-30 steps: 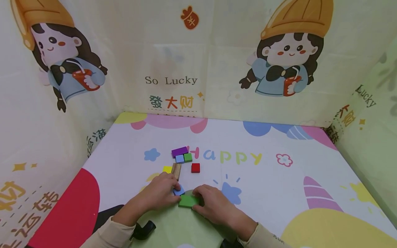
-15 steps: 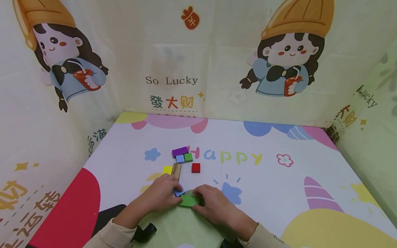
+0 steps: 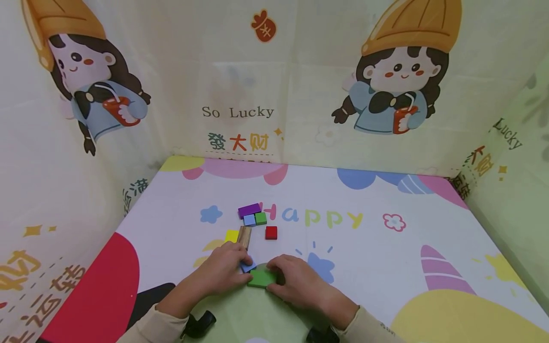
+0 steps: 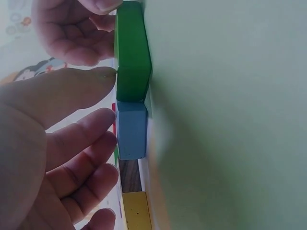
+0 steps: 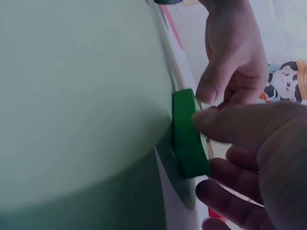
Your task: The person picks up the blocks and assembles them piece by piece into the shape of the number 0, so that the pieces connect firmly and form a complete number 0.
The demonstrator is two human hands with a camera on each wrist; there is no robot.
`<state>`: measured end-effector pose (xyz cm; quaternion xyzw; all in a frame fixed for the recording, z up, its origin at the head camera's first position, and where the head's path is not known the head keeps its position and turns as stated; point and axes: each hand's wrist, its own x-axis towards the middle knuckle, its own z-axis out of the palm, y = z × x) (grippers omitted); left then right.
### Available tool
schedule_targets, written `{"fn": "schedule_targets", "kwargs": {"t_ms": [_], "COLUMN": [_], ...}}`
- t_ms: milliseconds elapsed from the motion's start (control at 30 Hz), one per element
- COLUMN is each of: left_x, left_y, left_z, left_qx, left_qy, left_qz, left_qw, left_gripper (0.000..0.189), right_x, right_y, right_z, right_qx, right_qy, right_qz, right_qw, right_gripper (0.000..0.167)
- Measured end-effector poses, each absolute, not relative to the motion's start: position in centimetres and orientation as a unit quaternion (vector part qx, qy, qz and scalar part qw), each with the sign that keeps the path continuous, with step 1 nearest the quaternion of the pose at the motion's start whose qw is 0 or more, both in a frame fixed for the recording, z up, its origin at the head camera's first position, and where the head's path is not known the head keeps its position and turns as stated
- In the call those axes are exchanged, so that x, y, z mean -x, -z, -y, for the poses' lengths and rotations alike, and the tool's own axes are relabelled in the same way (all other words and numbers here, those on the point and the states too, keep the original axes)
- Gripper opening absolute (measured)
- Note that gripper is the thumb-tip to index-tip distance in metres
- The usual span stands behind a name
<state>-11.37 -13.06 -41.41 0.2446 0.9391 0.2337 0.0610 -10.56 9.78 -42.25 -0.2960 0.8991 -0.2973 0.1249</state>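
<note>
In the head view, a flat green block [image 3: 261, 278] lies near the front, its left end meeting a blue block [image 3: 248, 267]. My right hand [image 3: 298, 284] grips the green block's right end, thumb [image 5: 208, 120] at its top edge and fingers behind. My left hand [image 3: 220, 269] is bent over the blue block, with the index finger on top and the thumb tip [image 4: 103, 76] at the green block's upper edge. Beyond the left hand are a brown wood-grain block [image 3: 244, 236] and a yellow block [image 3: 231, 235], the latter partly covered in the head view.
Further back, a purple block [image 3: 249, 210], a small light blue block [image 3: 249, 220] and a small green block [image 3: 260, 218] sit together. A red block [image 3: 271, 233] lies apart, right of the brown one. Printed cloth walls [image 3: 309, 95] enclose the patterned table [image 3: 356, 257].
The left hand has shifted very slightly right at the blue block. The right hand stays at the green block, and the other blocks keep their places.
</note>
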Motion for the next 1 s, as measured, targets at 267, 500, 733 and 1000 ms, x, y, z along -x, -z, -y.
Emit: {"fn": "schedule_targets", "kwargs": {"t_ms": [267, 500, 733, 1000], "left_x": [11.3, 11.3, 11.4, 11.4], "left_y": [41.3, 41.2, 41.2, 41.4], "left_z": [13.2, 13.2, 13.0, 13.0], "left_qx": [-0.25, -0.247, -0.237, -0.234], "left_qy": [-0.235, -0.23, -0.234, -0.238], "left_qz": [-0.937, -0.939, -0.94, -0.939], "left_qw": [0.062, 0.065, 0.079, 0.085], "left_gripper": [0.02, 0.02, 0.02, 0.021], "right_x": [12.3, 14.2, 15.7, 17.3], "right_y": [41.8, 41.3, 41.3, 42.0], "right_z": [-10.3, -10.6, -10.6, -10.5], "right_qx": [0.308, 0.299, 0.276, 0.257], "right_qy": [0.276, 0.277, 0.295, 0.298], "right_qz": [-0.906, -0.909, -0.912, -0.917], "right_qw": [0.088, 0.084, 0.079, 0.065], "right_gripper": [0.037, 0.038, 0.038, 0.039]}}
